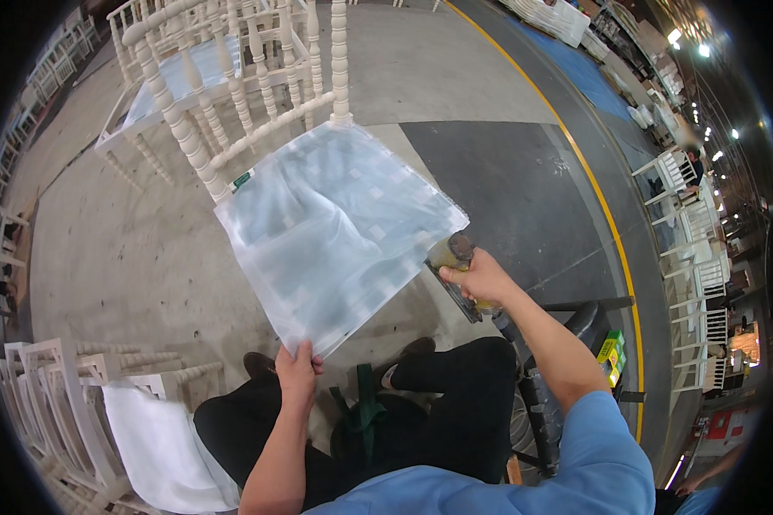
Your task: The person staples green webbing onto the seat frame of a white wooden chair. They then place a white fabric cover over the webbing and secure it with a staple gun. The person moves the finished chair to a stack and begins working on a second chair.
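Note:
In front of me stands a white chair with a turned-spindle back. A thin, see-through white cloth covers its seat, with a small green label at the edge by the back. My left hand pinches the cloth at its near corner. Gripped in my right hand is a worn staple gun, with its head against or close to the seat's right corner. How the head meets the cloth is hidden.
Another white chair stands behind at the left. White chair frames and a folded white cloth are at my lower left. A green-yellow box rests on black equipment by my right arm. White chairs line the far right, beyond a yellow floor line.

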`<control>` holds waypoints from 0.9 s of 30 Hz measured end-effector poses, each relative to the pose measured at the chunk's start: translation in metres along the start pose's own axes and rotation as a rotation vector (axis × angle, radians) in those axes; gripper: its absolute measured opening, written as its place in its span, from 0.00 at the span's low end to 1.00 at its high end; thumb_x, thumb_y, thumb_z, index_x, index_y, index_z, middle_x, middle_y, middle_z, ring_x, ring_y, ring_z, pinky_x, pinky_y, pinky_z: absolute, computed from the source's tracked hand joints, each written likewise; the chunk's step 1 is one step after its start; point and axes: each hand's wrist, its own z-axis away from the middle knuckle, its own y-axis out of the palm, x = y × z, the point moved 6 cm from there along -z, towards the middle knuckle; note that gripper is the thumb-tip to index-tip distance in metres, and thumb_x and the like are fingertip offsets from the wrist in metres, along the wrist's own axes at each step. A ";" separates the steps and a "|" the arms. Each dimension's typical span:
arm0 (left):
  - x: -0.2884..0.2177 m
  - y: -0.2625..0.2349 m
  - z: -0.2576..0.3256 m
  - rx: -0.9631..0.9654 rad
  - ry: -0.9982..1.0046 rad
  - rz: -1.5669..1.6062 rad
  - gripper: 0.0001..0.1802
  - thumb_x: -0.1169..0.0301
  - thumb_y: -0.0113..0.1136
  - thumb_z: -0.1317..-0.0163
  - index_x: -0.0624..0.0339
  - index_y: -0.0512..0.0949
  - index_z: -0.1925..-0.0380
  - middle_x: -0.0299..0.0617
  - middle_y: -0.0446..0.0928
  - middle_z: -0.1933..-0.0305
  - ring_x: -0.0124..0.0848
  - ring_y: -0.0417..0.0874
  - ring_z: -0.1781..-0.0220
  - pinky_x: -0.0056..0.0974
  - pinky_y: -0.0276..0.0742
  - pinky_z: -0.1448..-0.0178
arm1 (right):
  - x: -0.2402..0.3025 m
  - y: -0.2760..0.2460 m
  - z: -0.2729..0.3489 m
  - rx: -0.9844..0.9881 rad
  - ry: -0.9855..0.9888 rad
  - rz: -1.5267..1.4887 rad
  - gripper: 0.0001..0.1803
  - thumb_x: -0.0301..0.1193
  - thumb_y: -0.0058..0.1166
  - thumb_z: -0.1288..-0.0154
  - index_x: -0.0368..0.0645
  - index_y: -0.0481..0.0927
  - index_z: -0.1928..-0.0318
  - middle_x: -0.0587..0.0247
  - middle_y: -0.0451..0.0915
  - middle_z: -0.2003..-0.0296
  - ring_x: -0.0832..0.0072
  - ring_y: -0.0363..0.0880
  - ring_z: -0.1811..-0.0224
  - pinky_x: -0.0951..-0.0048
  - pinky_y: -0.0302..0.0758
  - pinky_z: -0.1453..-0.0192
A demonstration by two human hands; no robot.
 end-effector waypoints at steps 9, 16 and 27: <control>0.002 0.002 0.005 0.022 0.015 0.051 0.11 0.70 0.57 0.17 0.66 0.78 0.46 0.38 0.80 0.65 0.25 0.79 0.70 0.34 0.78 0.68 | 0.010 0.028 0.015 -0.012 0.085 0.099 0.24 0.42 0.73 0.29 0.38 0.82 0.43 0.66 0.83 0.69 0.79 0.75 0.79 0.70 0.74 0.74; 0.002 0.001 0.006 0.046 -0.029 0.063 0.12 0.70 0.56 0.17 0.67 0.78 0.42 0.38 0.80 0.63 0.25 0.81 0.67 0.33 0.79 0.66 | 0.020 0.079 0.028 0.103 0.033 0.008 0.24 0.42 0.73 0.29 0.39 0.82 0.43 0.66 0.83 0.68 0.78 0.76 0.79 0.70 0.75 0.75; 0.004 -0.001 0.005 0.058 -0.011 0.098 0.12 0.70 0.57 0.18 0.65 0.77 0.42 0.38 0.81 0.60 0.25 0.82 0.68 0.33 0.79 0.68 | 0.034 0.130 0.055 0.141 0.019 -0.029 0.25 0.43 0.73 0.29 0.39 0.80 0.43 0.66 0.83 0.68 0.79 0.75 0.80 0.71 0.73 0.77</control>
